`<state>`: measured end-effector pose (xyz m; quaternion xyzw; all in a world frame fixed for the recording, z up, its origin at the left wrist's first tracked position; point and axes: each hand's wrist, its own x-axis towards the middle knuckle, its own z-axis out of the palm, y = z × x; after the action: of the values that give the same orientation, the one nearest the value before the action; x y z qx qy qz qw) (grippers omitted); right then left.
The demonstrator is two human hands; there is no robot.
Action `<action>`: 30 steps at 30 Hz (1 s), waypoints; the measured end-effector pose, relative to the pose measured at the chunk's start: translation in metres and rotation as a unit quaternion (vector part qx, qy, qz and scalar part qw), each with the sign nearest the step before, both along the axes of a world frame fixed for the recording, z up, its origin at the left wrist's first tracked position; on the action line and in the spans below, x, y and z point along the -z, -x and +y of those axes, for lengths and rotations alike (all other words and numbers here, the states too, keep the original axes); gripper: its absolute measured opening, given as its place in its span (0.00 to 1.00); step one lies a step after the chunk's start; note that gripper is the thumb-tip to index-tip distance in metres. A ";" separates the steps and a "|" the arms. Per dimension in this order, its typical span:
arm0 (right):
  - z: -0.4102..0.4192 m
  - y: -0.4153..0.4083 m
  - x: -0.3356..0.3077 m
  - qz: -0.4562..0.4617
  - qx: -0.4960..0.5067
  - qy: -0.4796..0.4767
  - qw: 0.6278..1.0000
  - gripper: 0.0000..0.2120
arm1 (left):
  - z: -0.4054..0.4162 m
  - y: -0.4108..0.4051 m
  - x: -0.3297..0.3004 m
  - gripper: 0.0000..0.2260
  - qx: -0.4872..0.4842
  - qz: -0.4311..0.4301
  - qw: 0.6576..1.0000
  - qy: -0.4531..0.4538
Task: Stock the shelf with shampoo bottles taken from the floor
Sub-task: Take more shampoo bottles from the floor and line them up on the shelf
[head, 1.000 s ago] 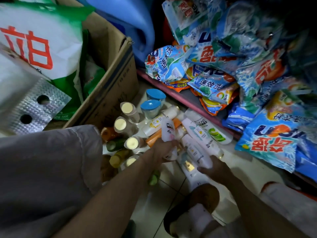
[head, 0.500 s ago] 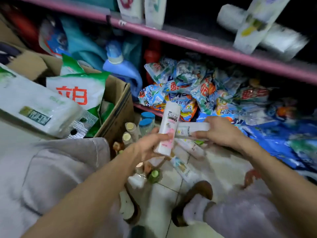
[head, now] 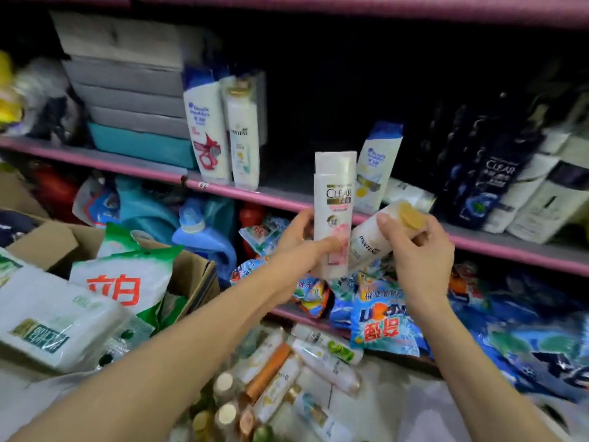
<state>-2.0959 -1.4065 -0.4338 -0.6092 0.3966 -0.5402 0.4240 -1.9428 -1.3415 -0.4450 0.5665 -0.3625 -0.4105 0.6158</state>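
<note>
You hold a white Clear bottle (head: 334, 212) upright in your left hand (head: 298, 240), thumb across its lower front and the other fingers curled round its back. Your right hand (head: 417, 250) grips a cream Pantene bottle (head: 374, 236), tilted with its gold cap (head: 411, 215) up and to the right; its lower end sits just beside the Clear bottle, and I cannot tell whether they touch. Both bottles hang in front of the pink shelf edge (head: 280, 200), not yet over the board.

This looks like the carry step: two bottles are off the floor and placing comes next. You'll want to reach past the edge, stand each bottle on its base and let go one hand at a time.

Just beyond your fingertips a blue-capped white bottle (head: 377, 164) leans on the shelf, with another white bottle (head: 408, 193) lying flat beside it; either could be knocked over. The open gap lies beyond your left fingers, between that leaning bottle and two upright shampoo bottles (head: 223, 135). Past your right hand stand dark Clear bottles (head: 487, 177). Below your wrists, more bottles on the floor (head: 287, 371) wait, beside detergent bags (head: 382, 317) and a cardboard box (head: 191, 275).
</note>
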 end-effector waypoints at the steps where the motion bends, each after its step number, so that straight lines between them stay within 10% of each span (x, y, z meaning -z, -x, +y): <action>1: -0.001 -0.002 -0.002 -0.014 0.021 0.002 1.000 0.07 | -0.009 -0.004 -0.010 0.18 -0.018 -0.032 0.999 0.009; 12: -0.010 -0.019 0.004 -0.012 0.066 -0.021 0.998 0.10 | -0.094 -0.053 -0.061 0.24 -0.097 -0.264 0.960 0.001; 30: -0.021 -0.038 -0.002 0.046 0.067 -0.008 0.997 0.14 | -0.143 -0.034 -0.040 0.27 -0.033 -0.324 0.945 -0.025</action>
<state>-2.0582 -1.4279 -0.4319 -0.6020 0.4603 -0.5355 0.3729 -1.9091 -1.4847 -0.4051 0.6960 -0.5126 -0.1934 0.4642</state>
